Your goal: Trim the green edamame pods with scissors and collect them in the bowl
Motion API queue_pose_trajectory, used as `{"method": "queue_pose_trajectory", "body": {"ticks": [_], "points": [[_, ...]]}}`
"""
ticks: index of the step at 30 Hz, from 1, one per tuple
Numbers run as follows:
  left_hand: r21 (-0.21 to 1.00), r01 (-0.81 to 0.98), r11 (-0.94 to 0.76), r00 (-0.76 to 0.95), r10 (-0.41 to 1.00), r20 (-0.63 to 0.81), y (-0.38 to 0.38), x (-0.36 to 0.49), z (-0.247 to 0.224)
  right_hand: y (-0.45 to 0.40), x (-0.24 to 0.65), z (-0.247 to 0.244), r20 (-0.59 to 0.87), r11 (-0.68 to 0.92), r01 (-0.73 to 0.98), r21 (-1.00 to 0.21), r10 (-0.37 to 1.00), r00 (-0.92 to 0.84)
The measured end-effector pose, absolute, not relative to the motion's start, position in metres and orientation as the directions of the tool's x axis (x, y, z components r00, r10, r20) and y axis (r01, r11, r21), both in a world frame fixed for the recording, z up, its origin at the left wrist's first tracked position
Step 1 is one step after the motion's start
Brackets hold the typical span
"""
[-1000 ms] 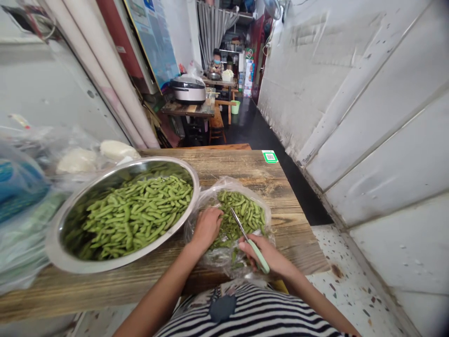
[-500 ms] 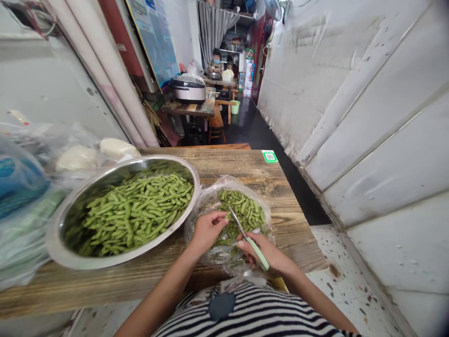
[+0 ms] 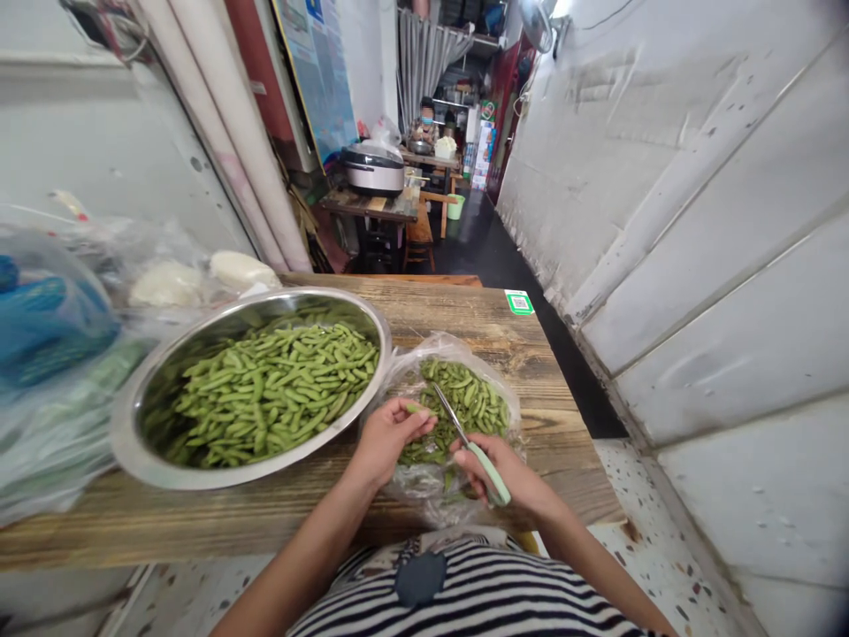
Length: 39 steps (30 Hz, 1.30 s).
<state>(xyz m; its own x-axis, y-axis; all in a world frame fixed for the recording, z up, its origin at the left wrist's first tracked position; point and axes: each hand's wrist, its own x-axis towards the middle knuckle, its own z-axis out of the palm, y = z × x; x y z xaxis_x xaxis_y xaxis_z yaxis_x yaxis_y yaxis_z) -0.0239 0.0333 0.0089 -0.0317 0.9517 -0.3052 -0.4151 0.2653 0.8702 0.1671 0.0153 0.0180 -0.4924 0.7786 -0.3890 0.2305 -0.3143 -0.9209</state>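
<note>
Between the thumb and fingers of my left hand (image 3: 393, 435) is a green edamame pod (image 3: 418, 409), its tip pointing toward the blades. My right hand (image 3: 494, 469) grips scissors (image 3: 489, 473) with pale green handles, the metal blades angled up and left, close to the pod. Beneath both hands lies a clear plastic bag (image 3: 434, 347), spread open, with loose edamame pods (image 3: 478, 400) and darker trimmings in it. To the left a wide steel basin (image 3: 136, 442) holds a large heap of edamame pods (image 3: 275, 389).
Everything rests on a wooden table (image 3: 563, 478). Plastic bags (image 3: 59, 354) with bundled contents crowd its left end. A QR sticker (image 3: 519, 303) marks the far right corner. Beyond stand a rice cooker (image 3: 373, 168) on another table and a seated person (image 3: 424, 128). A white wall (image 3: 663, 221) runs along the right.
My left hand has drawn slightly away from the blades, and the pod in its fingers shows more clearly. The head view has shifted a little to the left.
</note>
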Motion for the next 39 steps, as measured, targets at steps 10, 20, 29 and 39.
{"method": "queue_pose_trajectory", "body": {"ticks": [10, 20, 29, 39], "points": [[0.853, -0.469, 0.228, -0.096, 0.947, -0.306, 0.029, -0.014, 0.014, 0.006, 0.166, 0.026, -0.373, -0.248, 0.293, -0.923, 0.763, -0.527], [0.887, -0.415, 0.204, -0.151, 0.946, -0.289, 0.027, -0.010, 0.004, 0.012, 0.165, 0.016, -0.365, -0.211, 0.322, -0.923, 0.746, -0.556], [0.983, 0.175, -0.055, -0.566, 0.812, 0.146, 0.029, -0.050, 0.031, 0.011, 0.163, 0.009, -0.472, -0.425, 0.209, -0.881, 0.752, -0.461], [0.404, 0.831, -0.382, 0.143, 0.849, 0.509, 0.039, -0.056, 0.020, 0.012, 0.178, 0.002, -0.377, -0.306, 0.225, -0.925, 0.808, -0.453]]}}
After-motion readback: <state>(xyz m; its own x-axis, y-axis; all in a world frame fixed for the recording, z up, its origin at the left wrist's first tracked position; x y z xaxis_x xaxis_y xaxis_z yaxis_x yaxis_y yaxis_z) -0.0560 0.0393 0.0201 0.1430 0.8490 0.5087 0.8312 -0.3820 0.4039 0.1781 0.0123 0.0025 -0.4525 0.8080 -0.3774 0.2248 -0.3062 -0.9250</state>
